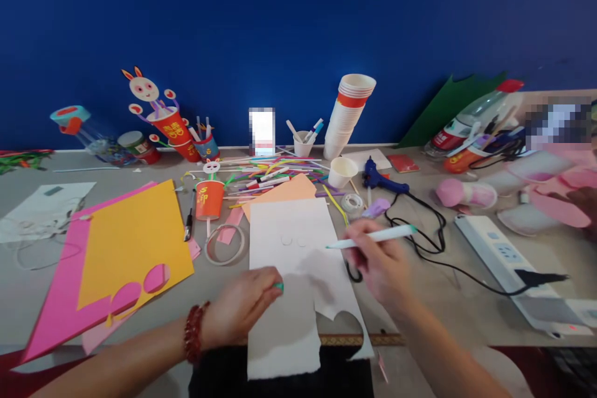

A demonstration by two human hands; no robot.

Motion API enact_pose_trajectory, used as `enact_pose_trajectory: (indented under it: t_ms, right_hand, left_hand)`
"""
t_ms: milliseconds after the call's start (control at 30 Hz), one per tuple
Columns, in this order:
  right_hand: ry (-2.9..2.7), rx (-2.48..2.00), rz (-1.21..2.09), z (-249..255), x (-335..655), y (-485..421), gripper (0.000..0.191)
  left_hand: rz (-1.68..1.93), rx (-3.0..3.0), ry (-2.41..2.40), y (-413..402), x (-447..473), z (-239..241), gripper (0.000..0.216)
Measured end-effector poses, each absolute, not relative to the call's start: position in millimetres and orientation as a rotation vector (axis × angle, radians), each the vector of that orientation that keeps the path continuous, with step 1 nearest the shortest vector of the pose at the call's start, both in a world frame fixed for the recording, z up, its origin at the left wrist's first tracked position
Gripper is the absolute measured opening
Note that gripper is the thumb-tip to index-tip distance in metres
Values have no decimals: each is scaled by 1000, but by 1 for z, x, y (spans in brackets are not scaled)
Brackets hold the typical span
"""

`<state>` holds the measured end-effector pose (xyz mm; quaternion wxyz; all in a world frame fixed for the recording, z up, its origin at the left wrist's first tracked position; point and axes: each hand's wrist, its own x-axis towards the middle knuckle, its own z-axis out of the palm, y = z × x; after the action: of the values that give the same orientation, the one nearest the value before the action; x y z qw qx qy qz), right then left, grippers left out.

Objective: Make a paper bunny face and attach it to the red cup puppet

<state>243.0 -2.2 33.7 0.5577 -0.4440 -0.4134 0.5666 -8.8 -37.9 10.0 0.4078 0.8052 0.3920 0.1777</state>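
A white sheet of paper [298,261] lies in front of me, with two small circles drawn near its top and a piece cut from its right edge. My right hand [380,264] is closed round a white marker [373,237] with a teal end, its tip just above the sheet's right side. My left hand [242,308], with a red bead bracelet at the wrist, rests on the sheet's left edge. Its fingers pinch a small teal pen cap [278,286].
Yellow sheet [133,242] on pink sheet [56,298] at left. Red paper cup [209,199], tape rings [226,244], scattered straws and markers [275,175], stack of cups [347,113], blue glue gun [382,181] with black cord, white power strip [501,255] on the right.
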Motion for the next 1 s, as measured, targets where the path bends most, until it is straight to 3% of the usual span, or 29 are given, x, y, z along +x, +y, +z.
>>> enact_pose_trajectory:
  t_ms: [167, 433, 1000]
  right_hand:
    - [-1403, -1113, 1482, 12, 216, 19, 18]
    - [-1630, -1142, 1154, -16, 202, 38, 3]
    - [-1749, -1211, 1073, -37, 198, 36, 9]
  left_hand:
    - [442, 2655, 1065, -1, -13, -2, 26]
    - [395, 2879, 1097, 9, -12, -16, 22]
    - [280, 2910, 1072, 7, -11, -31, 35]
